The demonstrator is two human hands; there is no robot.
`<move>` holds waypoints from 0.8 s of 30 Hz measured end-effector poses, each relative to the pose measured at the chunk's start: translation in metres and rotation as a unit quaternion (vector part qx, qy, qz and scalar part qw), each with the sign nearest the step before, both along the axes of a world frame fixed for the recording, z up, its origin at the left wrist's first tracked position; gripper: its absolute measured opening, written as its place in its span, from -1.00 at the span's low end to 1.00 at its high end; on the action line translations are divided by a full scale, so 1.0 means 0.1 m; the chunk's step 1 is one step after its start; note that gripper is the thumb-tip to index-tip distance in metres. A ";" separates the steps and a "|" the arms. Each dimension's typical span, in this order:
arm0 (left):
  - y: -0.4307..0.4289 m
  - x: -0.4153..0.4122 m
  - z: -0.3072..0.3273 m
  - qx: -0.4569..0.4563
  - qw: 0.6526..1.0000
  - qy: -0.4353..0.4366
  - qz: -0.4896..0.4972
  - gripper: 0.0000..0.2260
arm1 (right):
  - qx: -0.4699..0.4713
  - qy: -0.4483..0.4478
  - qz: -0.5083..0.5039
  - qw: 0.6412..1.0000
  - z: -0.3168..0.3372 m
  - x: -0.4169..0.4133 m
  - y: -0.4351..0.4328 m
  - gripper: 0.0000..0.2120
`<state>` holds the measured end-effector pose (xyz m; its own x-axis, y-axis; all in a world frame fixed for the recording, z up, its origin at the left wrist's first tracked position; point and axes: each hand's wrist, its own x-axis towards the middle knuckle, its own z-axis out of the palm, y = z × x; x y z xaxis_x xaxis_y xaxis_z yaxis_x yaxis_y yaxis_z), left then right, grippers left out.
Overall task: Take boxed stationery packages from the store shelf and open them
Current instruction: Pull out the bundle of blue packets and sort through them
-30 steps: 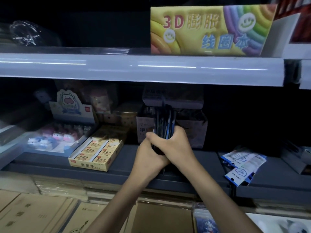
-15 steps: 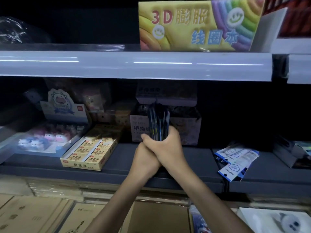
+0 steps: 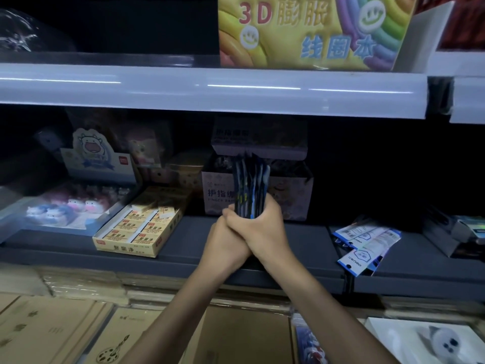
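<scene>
- A bundle of thin, dark blue and black flat packets (image 3: 250, 190) is being held upright, just in front of the open pale cardboard display box (image 3: 291, 200) at the back of the dark grey middle shelf (image 3: 183, 240).
- The bundle's lower end is being clasped by the right hand (image 3: 265, 229), its fingers curled tightly round the packets.
- The left hand (image 3: 225, 248) is being pressed in beside and beneath the right, also closed round the base; how much of the packets it touches cannot be told.
- The taking step is judged to be in hand; nothing is being opened yet.
- For the next move, 1 hand is judged to need freeing, so that 1 packet can be separated and its sealed end pinched.
- A yellow tray of boxed erasers (image 3: 136, 229) is lying apart, to the left.
</scene>
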<state>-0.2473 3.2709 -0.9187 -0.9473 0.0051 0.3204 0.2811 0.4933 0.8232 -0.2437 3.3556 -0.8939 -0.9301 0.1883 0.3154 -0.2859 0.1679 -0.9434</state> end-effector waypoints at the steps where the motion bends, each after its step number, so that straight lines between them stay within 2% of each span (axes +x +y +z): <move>1: 0.00 0.00 -0.01 -0.014 1.000 0.003 0.001 -0.89 | -0.006 -0.005 0.003 1.000 -0.01 0.01 0.01 -0.73; 7: 0.04 0.08 0.03 -0.077 0.996 -0.019 0.029 -0.93 | -0.007 -0.018 0.006 1.000 -0.03 0.07 0.06 -0.88; 11: 0.05 0.14 0.11 -0.015 0.999 -0.006 0.031 -0.95 | 0.017 0.031 0.014 0.999 0.08 0.14 0.07 -0.87; 13: 0.01 0.13 0.10 -0.073 0.997 0.003 0.030 -0.94 | 0.017 0.043 0.010 0.999 0.06 0.15 0.06 -0.89; 15: -0.01 0.16 0.08 -0.189 0.981 -0.003 0.040 -0.94 | 0.012 0.036 -0.006 0.999 -0.01 0.15 0.03 -0.92; 16: -0.01 0.19 0.08 -0.222 0.974 0.005 0.051 -0.86 | 0.008 0.034 -0.015 0.999 -0.03 0.15 0.03 -0.90; 18: 0.02 0.23 0.08 -0.207 0.976 0.022 0.058 -0.71 | -0.001 0.044 -0.018 0.999 -0.02 0.14 0.05 -0.81; 20: 0.01 0.24 0.08 -0.180 0.981 0.025 0.064 -0.68 | -0.017 0.059 -0.008 0.998 0.01 0.13 0.08 -0.77; 22: -0.02 0.24 0.09 -0.223 0.972 0.021 0.065 -0.67 | -0.025 0.050 -0.006 0.998 -0.03 0.13 0.08 -0.76; 24: -0.02 0.26 0.07 -0.258 0.965 0.004 0.050 -0.56 | -0.019 0.031 -0.009 0.999 -0.08 0.13 0.06 -0.76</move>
